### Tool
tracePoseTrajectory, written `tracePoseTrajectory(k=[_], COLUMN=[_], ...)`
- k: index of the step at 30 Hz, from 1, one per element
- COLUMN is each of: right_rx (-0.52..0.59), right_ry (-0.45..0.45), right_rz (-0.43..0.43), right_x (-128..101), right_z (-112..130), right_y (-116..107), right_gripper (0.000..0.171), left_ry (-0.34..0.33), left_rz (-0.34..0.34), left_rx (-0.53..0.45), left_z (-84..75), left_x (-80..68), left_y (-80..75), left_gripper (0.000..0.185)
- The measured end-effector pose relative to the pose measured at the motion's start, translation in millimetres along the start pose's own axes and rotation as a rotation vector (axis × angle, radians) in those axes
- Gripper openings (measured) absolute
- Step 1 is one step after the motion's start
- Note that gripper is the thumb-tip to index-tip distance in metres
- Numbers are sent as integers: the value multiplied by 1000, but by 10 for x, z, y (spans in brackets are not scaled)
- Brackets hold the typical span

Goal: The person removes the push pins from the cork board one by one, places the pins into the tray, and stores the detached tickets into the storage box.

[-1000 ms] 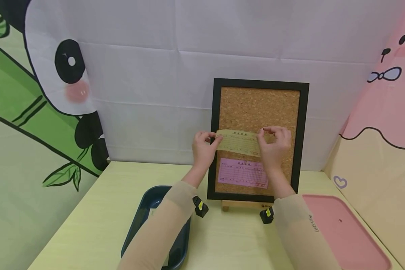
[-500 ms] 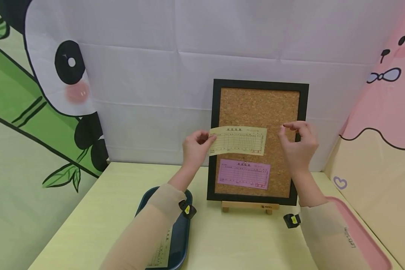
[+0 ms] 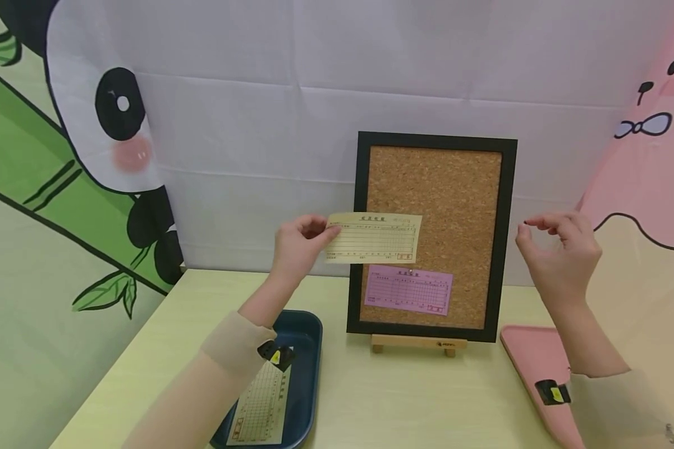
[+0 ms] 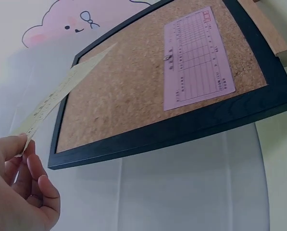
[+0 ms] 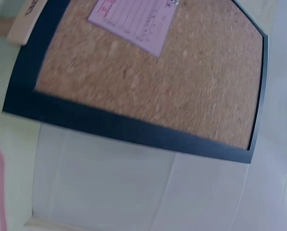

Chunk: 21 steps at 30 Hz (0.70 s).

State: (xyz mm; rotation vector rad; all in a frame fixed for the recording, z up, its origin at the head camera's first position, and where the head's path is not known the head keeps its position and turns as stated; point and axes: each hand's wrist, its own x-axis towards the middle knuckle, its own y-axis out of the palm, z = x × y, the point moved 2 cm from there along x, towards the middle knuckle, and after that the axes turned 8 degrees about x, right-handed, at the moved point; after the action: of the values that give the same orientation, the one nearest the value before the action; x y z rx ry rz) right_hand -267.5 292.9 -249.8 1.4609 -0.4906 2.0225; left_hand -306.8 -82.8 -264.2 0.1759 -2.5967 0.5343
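Note:
By its left end, my left hand (image 3: 298,248) pinches a pale yellow receipt slip (image 3: 376,240). The slip overlaps the left side of the black-framed cork board (image 3: 434,187) in the head view; the left wrist view has it angled out from the board. Lower on the cork, a purple receipt slip (image 3: 408,292) is fixed by a small shiny pin (image 4: 168,57) at its top edge. My right hand (image 3: 563,262), right of the board, pinches a tiny dark pin-like thing (image 3: 526,222) between thumb and forefinger. Only a sliver of that hand shows in the right wrist view.
The board leans on a small wooden easel (image 3: 418,342). Front left stands a dark blue tray (image 3: 310,386) with yellow slips (image 3: 264,405) in it, partly behind my left arm. A pink tray (image 3: 524,343) lies at the right under my right forearm.
My right hand has let go of the yellow slip's right end and moved right, off the board. My left hand has drawn the slip leftward; the purple slip stays put.

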Motion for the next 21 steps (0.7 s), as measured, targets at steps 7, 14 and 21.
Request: tracePoseTrajectory(k=[7,14,21], right_rx=[-6,-94,-164], right_ry=[14,30,24], right_rz=[35,64,116], right_x=[-31,-148,-445], right_z=[166,40,-312], right_y=[-265,-515,-769], right_gripper=[12,9,9], left_ry=[-40,-56,-69], left_rz=[70,139,255], left_rx=[93,244,413], left_z=[-92,-64,65], left_x=[-100,-190,-242], left_y=[-316,-629,-890], left_gripper=[25,30,28])
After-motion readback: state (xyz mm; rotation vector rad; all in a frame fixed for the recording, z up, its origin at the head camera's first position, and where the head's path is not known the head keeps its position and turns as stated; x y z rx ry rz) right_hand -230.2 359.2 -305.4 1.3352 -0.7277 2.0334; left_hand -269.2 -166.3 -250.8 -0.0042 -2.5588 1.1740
